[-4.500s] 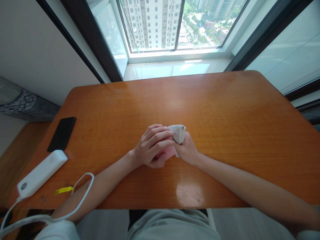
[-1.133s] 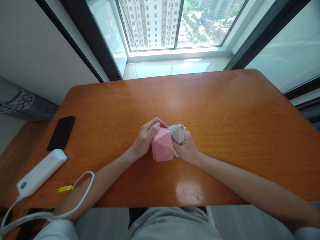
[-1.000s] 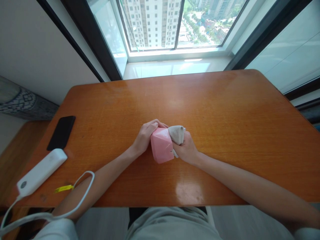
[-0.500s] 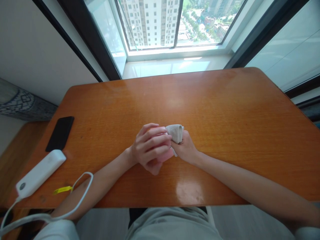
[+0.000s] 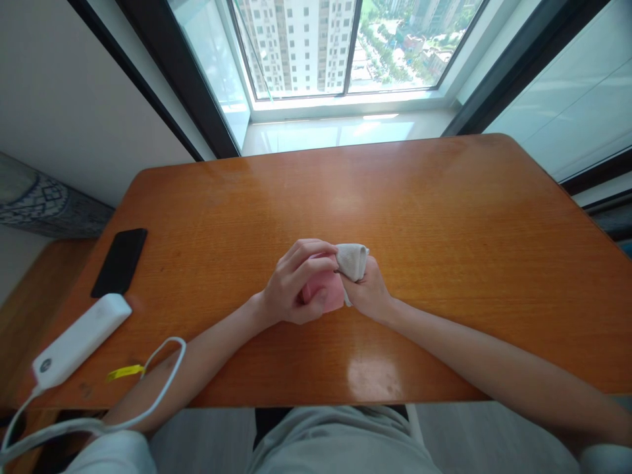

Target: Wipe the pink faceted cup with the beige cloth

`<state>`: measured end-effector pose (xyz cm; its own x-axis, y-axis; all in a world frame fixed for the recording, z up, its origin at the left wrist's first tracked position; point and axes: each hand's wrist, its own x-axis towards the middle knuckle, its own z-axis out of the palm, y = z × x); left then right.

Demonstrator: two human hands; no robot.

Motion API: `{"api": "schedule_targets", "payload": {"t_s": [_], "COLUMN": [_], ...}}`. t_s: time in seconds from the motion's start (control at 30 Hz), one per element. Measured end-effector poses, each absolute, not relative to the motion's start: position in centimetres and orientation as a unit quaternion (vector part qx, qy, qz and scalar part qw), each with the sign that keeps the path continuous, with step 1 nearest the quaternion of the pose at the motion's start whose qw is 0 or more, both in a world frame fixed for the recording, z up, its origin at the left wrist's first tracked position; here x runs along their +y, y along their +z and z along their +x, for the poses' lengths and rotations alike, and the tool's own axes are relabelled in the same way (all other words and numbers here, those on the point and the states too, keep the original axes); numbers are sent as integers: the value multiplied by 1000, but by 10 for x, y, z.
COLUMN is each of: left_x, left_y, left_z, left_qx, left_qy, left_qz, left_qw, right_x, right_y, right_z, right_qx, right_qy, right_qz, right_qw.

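Observation:
My left hand (image 5: 301, 282) is closed round a pink object (image 5: 330, 293) that looks like a small cup or box; its exact kind is partly covered by my fingers. Against its right side, my right hand (image 5: 368, 288) grips a folded light-grey cloth (image 5: 352, 261) between thumb and fingers. Part of the cloth sticks up above the right fist, and a bit hangs below near the pink object. Both hands meet over the middle of the wooden table (image 5: 419, 217), close to its front edge.
A black phone (image 5: 119, 263) lies at the table's left side. Below it rests a white power strip (image 5: 81, 341) with a white cable (image 5: 165, 395) looping over my left forearm and bearing a yellow tag (image 5: 125, 372). A window (image 5: 345, 52) stands beyond the far edge.
My left hand has turned and shifted its grip, with the thumb now showing across the pink object's front. The cloth and right hand have moved only slightly.

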<state>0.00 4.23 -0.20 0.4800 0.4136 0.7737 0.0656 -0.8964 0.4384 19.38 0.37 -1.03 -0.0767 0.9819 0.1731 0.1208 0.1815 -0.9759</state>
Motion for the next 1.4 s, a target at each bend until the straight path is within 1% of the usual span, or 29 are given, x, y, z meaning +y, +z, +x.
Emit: {"api": "schedule_targets", "payload": {"t_s": [0.13,0.23,0.53,0.73,0.8,0.87,0.97,1.03,1.1,1.17,1.2,1.23,1.27,1.33,1.4], "left_x": [41,41,40,49,50,48,43,41,44,50,55,59,62,67,68], "left_y": [1,3,12,7,5,2,-2,-5,-9,-14,-17,-20,-23,-27,-30], "left_z": [1,3,5,6,7,8,6,2,-5,-13,-17,-20,-23,-26,-25], "left_qx": [209,253,343,392,405,423,410,343,234,105,53,15,3,17,36], "left_qy": [484,470,411,400,413,444,504,528,532,510,488,459,425,376,381], "left_qz": [781,740,642,589,583,581,627,704,789,850,870,887,904,922,918], "left_qw": [336,408,549,583,571,535,430,327,200,83,48,35,45,93,101], "right_x": [3,3,2,2,2,3,3,3,3,4,4,4,4,5,5], "right_y": [-9,-7,-6,-7,-6,-6,-4,-4,-4,-6,-7,-8,-8,-9,-9], "right_z": [193,193,192,191,191,191,191,191,192,193,193,194,194,194,194], "right_qx": [-579,-575,-569,-575,-577,-576,-575,-576,-582,-590,-595,-598,-601,-604,-599], "right_qy": [454,453,452,451,455,465,472,467,457,446,441,438,438,442,441], "right_qz": [-475,-480,-491,-484,-481,-478,-477,-476,-475,-477,-479,-479,-479,-475,-478], "right_qw": [483,483,481,482,479,473,469,472,475,474,472,470,466,462,467]}}
